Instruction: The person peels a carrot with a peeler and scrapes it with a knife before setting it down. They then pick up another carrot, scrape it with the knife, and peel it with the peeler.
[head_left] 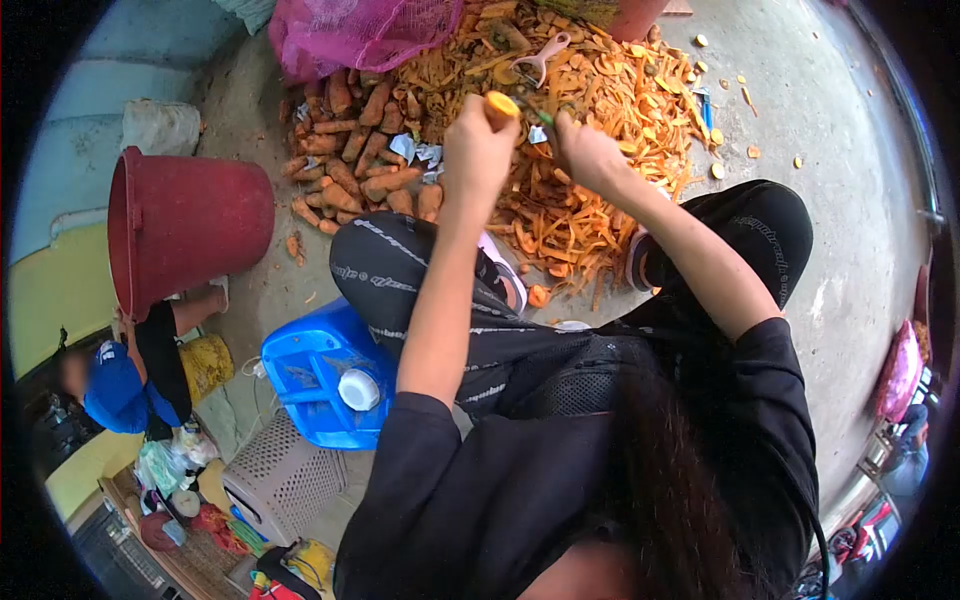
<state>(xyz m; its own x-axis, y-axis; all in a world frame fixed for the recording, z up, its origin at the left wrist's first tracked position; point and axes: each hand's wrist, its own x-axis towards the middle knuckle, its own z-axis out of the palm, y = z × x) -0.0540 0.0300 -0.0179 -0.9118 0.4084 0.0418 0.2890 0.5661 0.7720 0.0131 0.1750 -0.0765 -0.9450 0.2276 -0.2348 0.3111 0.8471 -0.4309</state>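
Smooth red plastic bucket (190,225) tipped at left; next I've got the left hand (478,145), grip clamped round a stubby carrot (501,104), cut end up, above the heap. The right hand (590,152) has its grip closed on a thin peeler (545,122) just beside those fingers. One slip on slick flesh could nick them, over the curly orange peelings (590,215).

Concrete floor (840,200), carrying heaped unpeeled carrots (345,150), spread carrot peelings (590,140), a red bucket (190,225), a blue jerrycan (315,385).
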